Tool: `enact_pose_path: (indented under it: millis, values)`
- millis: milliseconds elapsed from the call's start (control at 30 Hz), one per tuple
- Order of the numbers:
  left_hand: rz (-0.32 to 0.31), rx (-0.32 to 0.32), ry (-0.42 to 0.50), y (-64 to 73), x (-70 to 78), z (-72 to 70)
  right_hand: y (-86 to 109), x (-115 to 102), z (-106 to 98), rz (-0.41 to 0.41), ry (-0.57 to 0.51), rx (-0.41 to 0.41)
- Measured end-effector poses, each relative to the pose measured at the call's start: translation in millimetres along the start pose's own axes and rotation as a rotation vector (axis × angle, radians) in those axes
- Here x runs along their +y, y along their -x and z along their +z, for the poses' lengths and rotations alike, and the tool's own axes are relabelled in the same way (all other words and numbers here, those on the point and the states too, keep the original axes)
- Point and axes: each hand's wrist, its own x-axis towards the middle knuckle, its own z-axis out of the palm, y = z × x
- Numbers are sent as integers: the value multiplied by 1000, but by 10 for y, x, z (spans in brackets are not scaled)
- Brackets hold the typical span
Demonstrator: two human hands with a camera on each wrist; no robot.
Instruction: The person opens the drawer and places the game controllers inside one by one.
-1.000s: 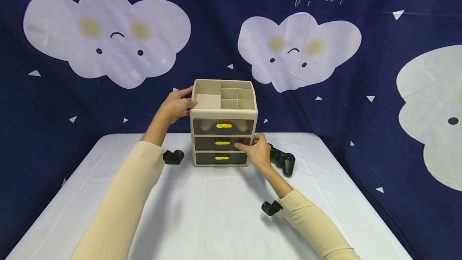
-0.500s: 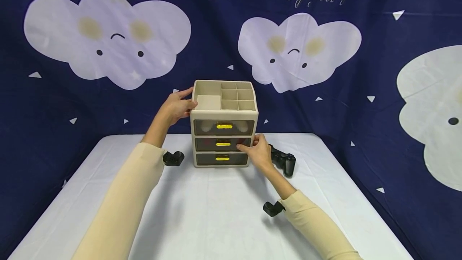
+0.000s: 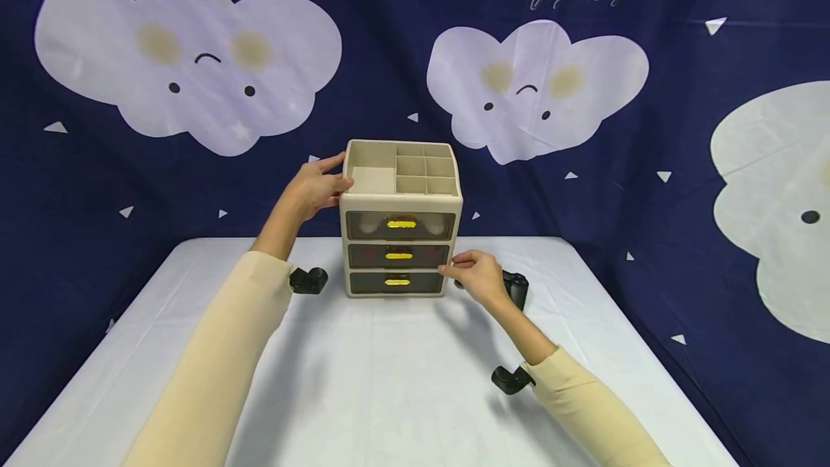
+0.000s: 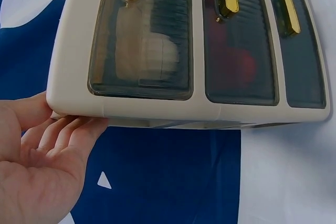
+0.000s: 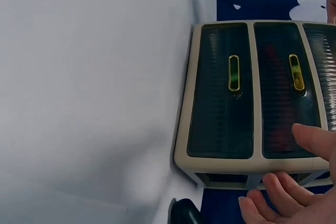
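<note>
A cream desktop drawer organizer [image 3: 401,205] stands upright at the far side of the table, its three smoky drawers with gold handles all closed. Pale rounded shapes show through the top drawer [image 4: 144,51], something red through the middle drawer [image 4: 236,59]. My left hand [image 3: 314,186] grips the organizer's upper left edge, thumb at the rim and the other fingers along the side wall. My right hand [image 3: 478,276] is at the lower right side, fingers loosely bent and spread, thumb in front of the middle drawer in the right wrist view; nothing is held in it.
A black game controller [image 3: 516,287] lies right of the organizer, partly hidden behind my right hand. Open compartments [image 3: 425,170] divide the organizer's top. White cloth [image 3: 389,380] covers the table, and a dark blue cloud-patterned curtain [image 3: 382,78] hangs behind and beside it.
My right hand has slid right and slightly down, its thumb leaving the middle drawer's front for the organizer's right edge. It now covers more of the game controller. The left hand stays put.
</note>
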Motion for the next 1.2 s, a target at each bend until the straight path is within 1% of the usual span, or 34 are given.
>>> enact_pose_path:
  millis: [100, 333, 433, 533, 700, 867, 1000, 1200]
  values:
    - [4, -2, -1, 8, -7, -10, 16, 31, -15, 2, -13, -29]
    - [9, -9, 6, 13, 1, -12, 45, 82, -2, -13, -49, -56]
    - [6, -8, 12, 7, 8, -15, 46, 82, 35, 2, -67, -90]
    - [1, -8, 15, 4, 9, -15, 33, 87, 91, 37, -91, -122]
    - [2, -15, 30, -3, 0, -2, 12, 94, 189, 106, -183, -183]
    - [2, -10, 7, -6, 1, 5, -12, 106, 301, 174, -256, -234]
    - [1, -5, -4, -9, -2, -2, -24, 103, 397, 235, -303, -299]
    - [2, -8, 13, -14, -1, 4, -64, 100, 508, 305, -377, -405]
